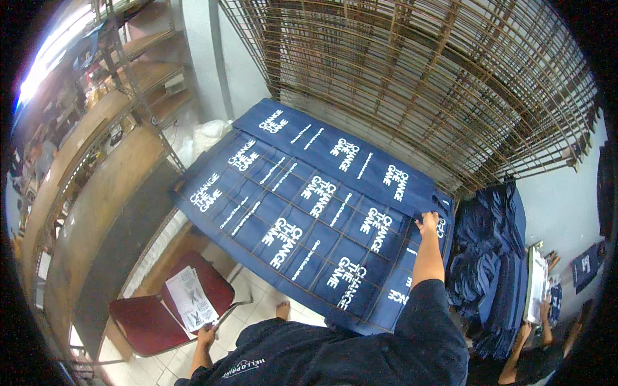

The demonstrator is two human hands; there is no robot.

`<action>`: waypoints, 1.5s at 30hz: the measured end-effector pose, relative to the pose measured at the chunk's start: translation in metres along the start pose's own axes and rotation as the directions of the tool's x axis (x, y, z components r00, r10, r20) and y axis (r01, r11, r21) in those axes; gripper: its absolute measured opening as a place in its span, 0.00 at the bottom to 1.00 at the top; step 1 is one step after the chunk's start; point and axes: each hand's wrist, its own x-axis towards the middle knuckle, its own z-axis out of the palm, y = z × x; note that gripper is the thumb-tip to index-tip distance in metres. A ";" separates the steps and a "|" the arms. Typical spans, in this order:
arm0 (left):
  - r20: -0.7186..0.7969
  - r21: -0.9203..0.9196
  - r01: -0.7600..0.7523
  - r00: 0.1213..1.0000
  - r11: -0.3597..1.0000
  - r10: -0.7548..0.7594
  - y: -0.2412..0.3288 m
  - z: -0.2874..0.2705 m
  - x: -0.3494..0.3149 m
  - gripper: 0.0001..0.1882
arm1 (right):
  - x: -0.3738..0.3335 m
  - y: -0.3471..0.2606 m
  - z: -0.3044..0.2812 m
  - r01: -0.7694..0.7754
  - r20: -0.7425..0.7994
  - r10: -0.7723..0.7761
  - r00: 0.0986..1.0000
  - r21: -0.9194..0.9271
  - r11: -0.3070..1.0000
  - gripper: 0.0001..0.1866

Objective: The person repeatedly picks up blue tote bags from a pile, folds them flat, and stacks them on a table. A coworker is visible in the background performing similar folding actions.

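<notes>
pinches a lower corner of a long, navy blue fabric panel with white lettering (367, 157) between curled fingers of the right hand (427, 222), spread across the far side of a thin brown wire grid (235, 242), above flat navy blue fabric pieces with white print (347, 248). could snag on wires if dragged rather than lifted, or smear lettering if wet. risks a skewed fold from lifting by one corner, with the left hand (206, 336) well apart, beside a red padded chair (222, 286). cannot tell about any grip there, near a white printed paper sheet (191, 297); could knock it off by a careless sweep. beyond, could catch on tall brown wire racks (386, 64) if swung high; rightward, could brush heaped dark navy cloth (479, 276).
</notes>
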 end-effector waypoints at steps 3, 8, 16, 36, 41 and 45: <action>0.107 0.037 0.052 0.993 0.998 -0.056 0.031 0.008 -0.009 0.29 | 0.002 0.002 -0.008 0.016 -0.086 -0.013 0.996 0.031 0.999 0.20; 0.192 0.472 -0.392 0.920 0.790 0.342 -0.059 -0.005 0.043 0.30 | -0.012 0.002 -0.011 -0.029 0.005 0.028 1.000 0.048 0.998 0.45; 0.146 0.314 -0.115 0.987 0.942 0.071 -0.056 -0.001 0.021 0.22 | -0.019 -0.003 0.009 -0.005 -0.234 -0.012 0.972 -0.074 0.997 0.49; 0.349 0.182 -0.304 0.909 0.935 0.227 0.008 0.021 0.060 0.14 | -0.097 -0.003 -0.036 0.429 -0.072 -0.627 0.776 -0.669 0.607 0.41; 0.526 0.259 -0.619 0.734 0.741 0.430 0.002 0.057 0.096 0.18 | -0.113 0.009 -0.144 0.558 -0.162 -0.658 0.736 -0.405 0.724 0.33; 0.484 0.191 -0.275 0.862 0.942 0.153 0.040 0.090 0.071 0.21 | -0.155 0.026 -0.249 0.634 -0.475 -0.651 0.592 -0.224 0.740 0.26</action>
